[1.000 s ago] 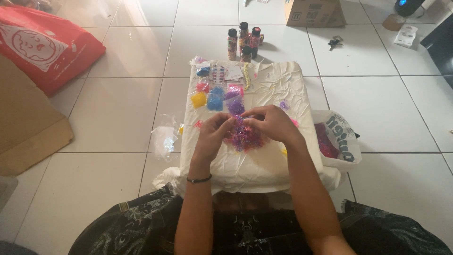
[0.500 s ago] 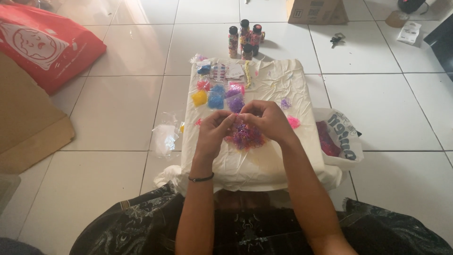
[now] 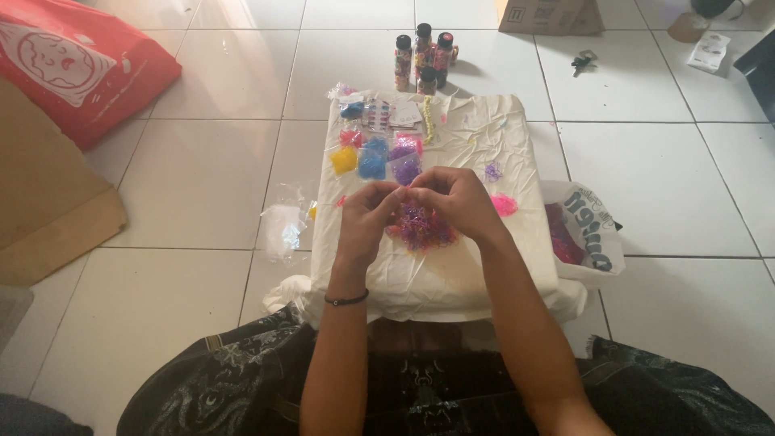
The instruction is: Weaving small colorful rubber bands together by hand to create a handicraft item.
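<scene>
Since the earlier frame both my hands have lifted a bit & drawn closer, fingertips now meeting over the pile of pink & purple rubber bands [image 3: 420, 228]. Left hand [image 3: 365, 220] and right hand [image 3: 456, 202] have fingers pinched together at the tips, prob. on a small band, but it's too tiny to tell for sure. The pile lies on the cream cloth [image 3: 476, 266], approx. mid-cloth, just under the hands. Further up the cloth: small bags of bands [image 3: 373, 157] in yellow, blue, pink, purple. Beyond the cloth's far edge, bottles w/ black caps [image 3: 423, 58] stand on the tile floor. White plastic bag [image 3: 585, 230] sits right of the cloth, clear bag [image 3: 284, 226] left.
</scene>
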